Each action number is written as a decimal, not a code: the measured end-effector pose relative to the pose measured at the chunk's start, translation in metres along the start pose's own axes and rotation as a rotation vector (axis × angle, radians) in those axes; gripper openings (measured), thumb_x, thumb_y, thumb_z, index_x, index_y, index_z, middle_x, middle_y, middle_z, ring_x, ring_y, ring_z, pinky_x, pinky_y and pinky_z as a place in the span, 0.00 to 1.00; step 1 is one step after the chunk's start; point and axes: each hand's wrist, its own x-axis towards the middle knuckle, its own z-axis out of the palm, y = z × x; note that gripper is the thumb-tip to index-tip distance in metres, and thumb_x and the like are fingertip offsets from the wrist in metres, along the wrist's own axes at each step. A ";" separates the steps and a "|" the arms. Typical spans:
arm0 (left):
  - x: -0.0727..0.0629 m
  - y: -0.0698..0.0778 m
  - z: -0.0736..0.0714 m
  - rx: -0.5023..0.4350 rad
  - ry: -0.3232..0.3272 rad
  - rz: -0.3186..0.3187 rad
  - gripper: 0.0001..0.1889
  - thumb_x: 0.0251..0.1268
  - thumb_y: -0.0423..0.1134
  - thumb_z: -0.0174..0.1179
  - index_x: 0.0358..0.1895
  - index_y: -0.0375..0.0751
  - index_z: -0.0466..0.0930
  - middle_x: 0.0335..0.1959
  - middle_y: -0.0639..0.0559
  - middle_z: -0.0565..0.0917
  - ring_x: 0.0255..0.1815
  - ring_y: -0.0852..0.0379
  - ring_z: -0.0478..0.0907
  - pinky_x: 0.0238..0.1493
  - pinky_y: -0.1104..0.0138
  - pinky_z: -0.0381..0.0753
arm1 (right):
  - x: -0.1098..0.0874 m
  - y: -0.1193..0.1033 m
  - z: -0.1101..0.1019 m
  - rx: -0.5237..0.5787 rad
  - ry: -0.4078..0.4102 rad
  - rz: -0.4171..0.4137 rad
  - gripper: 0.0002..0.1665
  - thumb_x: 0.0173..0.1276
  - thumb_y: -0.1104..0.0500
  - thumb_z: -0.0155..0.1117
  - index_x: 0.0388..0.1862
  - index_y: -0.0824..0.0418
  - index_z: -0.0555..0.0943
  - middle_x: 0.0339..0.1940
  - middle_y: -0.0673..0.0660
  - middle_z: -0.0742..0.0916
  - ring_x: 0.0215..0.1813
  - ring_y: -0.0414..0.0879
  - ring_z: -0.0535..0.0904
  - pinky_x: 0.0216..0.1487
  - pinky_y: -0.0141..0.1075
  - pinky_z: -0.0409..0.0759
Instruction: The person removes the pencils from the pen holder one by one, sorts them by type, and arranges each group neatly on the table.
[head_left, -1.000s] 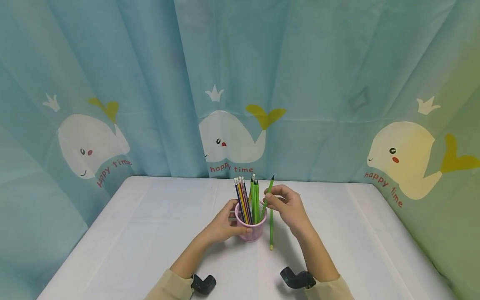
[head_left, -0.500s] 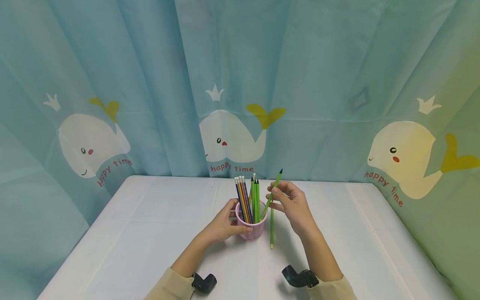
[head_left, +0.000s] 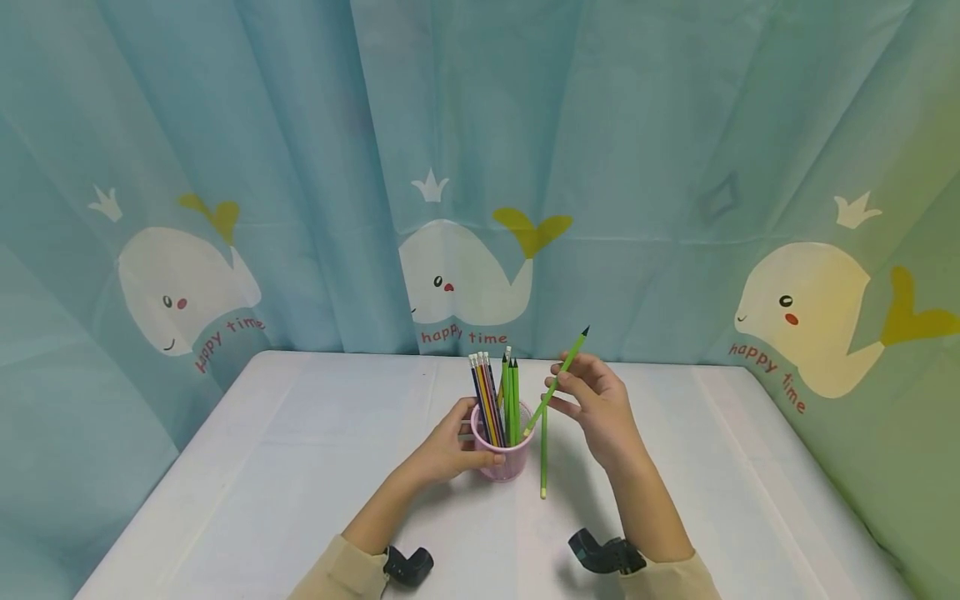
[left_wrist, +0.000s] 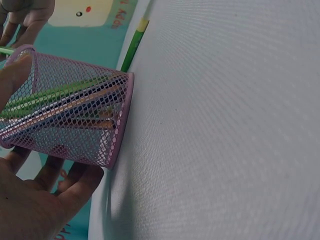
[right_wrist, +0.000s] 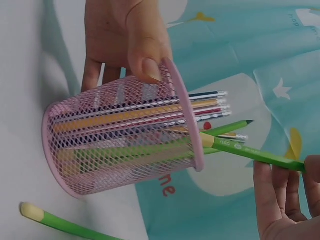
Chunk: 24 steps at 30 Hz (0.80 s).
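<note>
My left hand (head_left: 448, 450) grips the pink mesh pencil cup (right_wrist: 115, 135) round its side, thumb near the rim. Inside the cup stand several striped pencils (head_left: 486, 404) with white eraser ends and several green pencils (head_left: 513, 400) with dark tips up. Between thumb and fingers, my right hand (head_left: 600, 408) pinches one green pencil (head_left: 566, 364), tilted with its dark point up and right. Its yellow end is at the cup's rim in the right wrist view. Another green pencil (head_left: 543, 467) lies on the table just right of the cup, its yellow end toward me.
The white table (head_left: 337, 433) carries the cup and the loose pencil. A blue-green curtain (head_left: 645, 208) with printed whales hangs behind the table's far edge. A black wrist mount (head_left: 603, 554) sits on the right forearm and another mount (head_left: 408, 568) on the left.
My right hand has moved to the right and slightly up, drawing the green pencil upward and tilting it further right, so its yellow end now shows at the rim. The left hand stays on the cup.
</note>
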 end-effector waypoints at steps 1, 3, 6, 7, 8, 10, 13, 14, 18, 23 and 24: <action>0.000 0.000 0.000 0.005 0.000 -0.002 0.42 0.54 0.39 0.75 0.69 0.42 0.60 0.64 0.42 0.73 0.65 0.38 0.74 0.64 0.49 0.78 | 0.000 -0.001 -0.001 0.004 0.006 -0.001 0.17 0.75 0.66 0.57 0.60 0.63 0.72 0.50 0.59 0.80 0.52 0.50 0.84 0.53 0.45 0.86; 0.000 0.001 0.000 0.009 -0.001 0.000 0.42 0.54 0.39 0.75 0.70 0.42 0.60 0.64 0.42 0.73 0.65 0.38 0.74 0.64 0.49 0.78 | 0.000 -0.004 -0.003 0.018 0.014 0.001 0.18 0.75 0.65 0.58 0.61 0.62 0.72 0.47 0.58 0.80 0.52 0.51 0.84 0.53 0.45 0.86; -0.001 0.001 0.000 0.006 0.001 0.000 0.41 0.54 0.38 0.75 0.69 0.42 0.60 0.64 0.42 0.73 0.65 0.38 0.74 0.64 0.49 0.78 | -0.001 -0.007 -0.007 0.024 0.012 -0.003 0.18 0.74 0.63 0.59 0.61 0.60 0.73 0.44 0.54 0.79 0.51 0.50 0.84 0.53 0.46 0.86; -0.001 0.002 0.000 0.005 0.001 0.002 0.41 0.54 0.38 0.75 0.69 0.41 0.60 0.64 0.41 0.73 0.65 0.38 0.74 0.64 0.49 0.78 | -0.001 -0.008 -0.008 0.025 0.009 -0.005 0.18 0.74 0.63 0.60 0.60 0.60 0.73 0.44 0.53 0.79 0.51 0.50 0.84 0.53 0.45 0.86; -0.001 0.002 0.000 0.002 0.002 0.004 0.41 0.54 0.38 0.75 0.69 0.41 0.60 0.64 0.41 0.73 0.65 0.38 0.74 0.64 0.48 0.78 | -0.001 -0.009 -0.010 0.028 0.002 -0.007 0.17 0.74 0.62 0.60 0.60 0.59 0.73 0.44 0.53 0.79 0.50 0.49 0.84 0.53 0.45 0.86; -0.001 0.002 0.000 -0.001 0.004 0.004 0.41 0.54 0.37 0.75 0.69 0.41 0.60 0.64 0.41 0.73 0.65 0.38 0.74 0.64 0.48 0.77 | -0.001 -0.009 -0.013 0.023 -0.010 -0.013 0.17 0.74 0.62 0.60 0.60 0.58 0.73 0.44 0.53 0.79 0.49 0.48 0.84 0.52 0.45 0.86; -0.002 0.002 0.000 -0.001 0.004 0.005 0.41 0.54 0.37 0.74 0.69 0.41 0.60 0.64 0.41 0.73 0.65 0.37 0.74 0.64 0.47 0.77 | -0.001 -0.009 -0.018 0.009 -0.026 -0.020 0.17 0.74 0.61 0.61 0.60 0.57 0.74 0.44 0.53 0.79 0.49 0.48 0.84 0.51 0.44 0.87; -0.002 0.002 0.000 -0.002 0.004 0.006 0.41 0.54 0.37 0.74 0.69 0.41 0.60 0.64 0.41 0.72 0.65 0.37 0.74 0.64 0.47 0.77 | -0.001 -0.009 -0.020 0.005 -0.029 -0.022 0.17 0.74 0.61 0.61 0.60 0.57 0.74 0.44 0.53 0.79 0.48 0.47 0.84 0.51 0.44 0.87; -0.003 0.004 0.000 -0.004 -0.001 0.014 0.41 0.54 0.36 0.74 0.69 0.40 0.60 0.64 0.40 0.73 0.64 0.38 0.75 0.63 0.48 0.78 | 0.000 -0.007 -0.026 -0.015 -0.034 -0.031 0.18 0.74 0.61 0.61 0.61 0.56 0.74 0.43 0.52 0.80 0.48 0.47 0.85 0.50 0.44 0.87; -0.003 0.006 0.000 0.001 0.000 0.014 0.41 0.54 0.36 0.74 0.69 0.39 0.60 0.64 0.40 0.73 0.64 0.37 0.75 0.63 0.48 0.78 | 0.002 -0.004 -0.031 -0.061 -0.023 -0.029 0.20 0.74 0.61 0.62 0.62 0.58 0.74 0.43 0.52 0.81 0.48 0.49 0.85 0.49 0.43 0.87; -0.003 0.005 0.000 0.004 0.001 0.012 0.41 0.54 0.36 0.74 0.69 0.40 0.60 0.64 0.41 0.73 0.64 0.37 0.75 0.63 0.47 0.78 | 0.003 -0.003 -0.031 -0.074 -0.021 -0.025 0.20 0.74 0.61 0.62 0.62 0.58 0.74 0.42 0.52 0.81 0.49 0.50 0.85 0.48 0.43 0.88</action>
